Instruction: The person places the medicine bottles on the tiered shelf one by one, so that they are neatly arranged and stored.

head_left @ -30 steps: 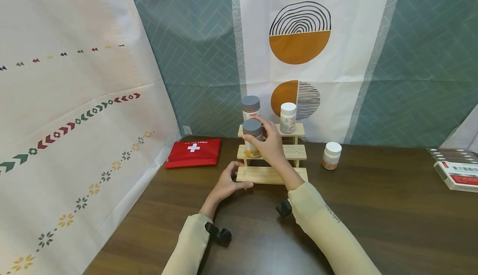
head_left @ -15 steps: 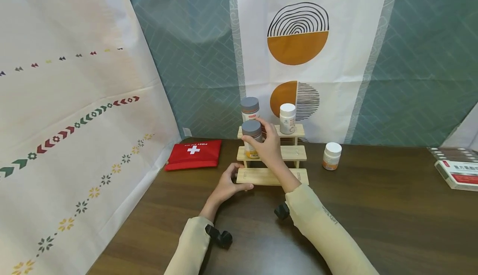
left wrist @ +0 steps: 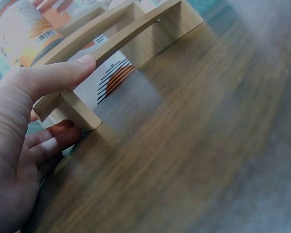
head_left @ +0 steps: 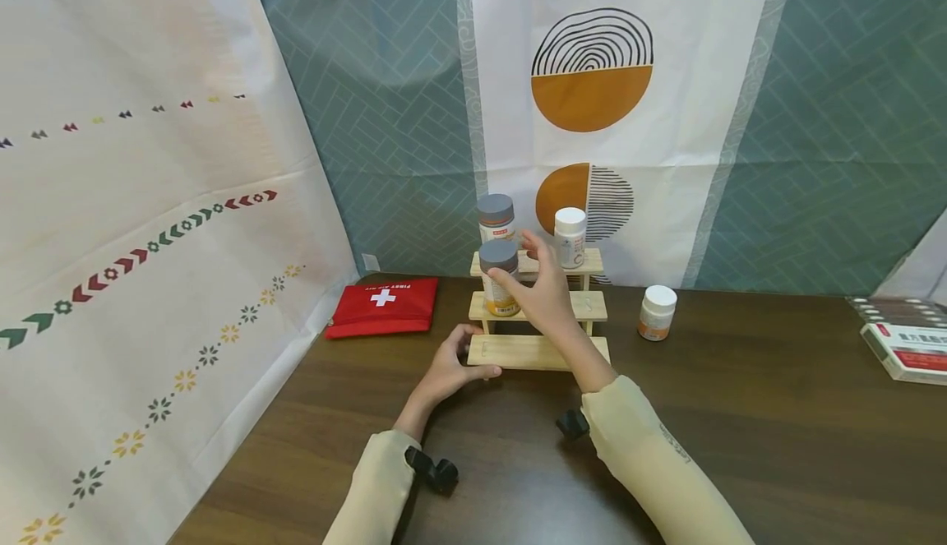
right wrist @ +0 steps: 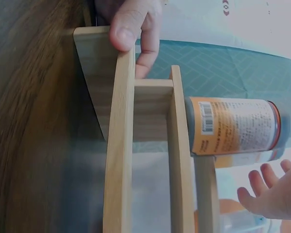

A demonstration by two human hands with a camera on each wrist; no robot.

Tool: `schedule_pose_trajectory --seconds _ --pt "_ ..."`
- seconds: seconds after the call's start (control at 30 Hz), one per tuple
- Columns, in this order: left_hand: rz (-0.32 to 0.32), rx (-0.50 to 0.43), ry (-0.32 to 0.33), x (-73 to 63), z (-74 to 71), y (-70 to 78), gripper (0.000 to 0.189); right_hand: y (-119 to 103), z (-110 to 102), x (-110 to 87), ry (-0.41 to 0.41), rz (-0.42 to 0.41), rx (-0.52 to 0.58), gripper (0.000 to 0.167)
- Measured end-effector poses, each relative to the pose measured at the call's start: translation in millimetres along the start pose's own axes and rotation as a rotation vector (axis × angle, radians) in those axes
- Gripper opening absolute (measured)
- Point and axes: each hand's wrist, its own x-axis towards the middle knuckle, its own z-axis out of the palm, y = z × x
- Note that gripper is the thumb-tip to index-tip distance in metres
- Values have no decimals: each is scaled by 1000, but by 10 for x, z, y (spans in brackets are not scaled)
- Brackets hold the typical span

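Note:
A three-step wooden display stand [head_left: 525, 352] stands on the table. My left hand [head_left: 447, 364] holds the left end of its lowest step, thumb [left wrist: 70, 73] on the front edge and the other fingers behind it. On the middle step, at the left, a grey-capped pill bottle [head_left: 501, 286] with an orange-and-white label stands upright. My right hand [head_left: 549, 294] is beside this bottle, its fingers spread and apart from it in the right wrist view. The top step bears another grey-capped bottle [head_left: 496, 216] at the left and a white pill bottle [head_left: 570, 241] at the right.
A red first aid pouch [head_left: 382, 311] lies left of the stand. To the right stands a white-capped bottle [head_left: 657, 315] with an orange label. Farther right are a medicine box [head_left: 913, 356] and blister packs [head_left: 898, 309]. Patterned cloths hang behind and at the left.
My right hand has let go of the grey-capped bottle on the middle step; its fingers have spread and moved slightly right. The bottle stays there. My left hand keeps its hold.

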Motion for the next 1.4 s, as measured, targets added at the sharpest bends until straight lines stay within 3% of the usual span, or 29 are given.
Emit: schedule_pose_trajectory --seconds 0.33,0.53,0.8,1.03,1.4 --pt "-10 14 12 -2 9 7 58 -10 -210 -136 76 -124 -93 47" --pt "-30 19 29 -18 14 8 57 29 -388 -184 67 -163 -109 39" --pt "-20 21 26 -9 22 23 56 131 -699 -218 31 -135 -164 39" --pt "-18 33 30 -7 16 34 57 282 -947 -194 70 -128 -207 37" --pt "-15 34 24 -9 19 18 56 464 -1344 -224 109 34 -282 49"
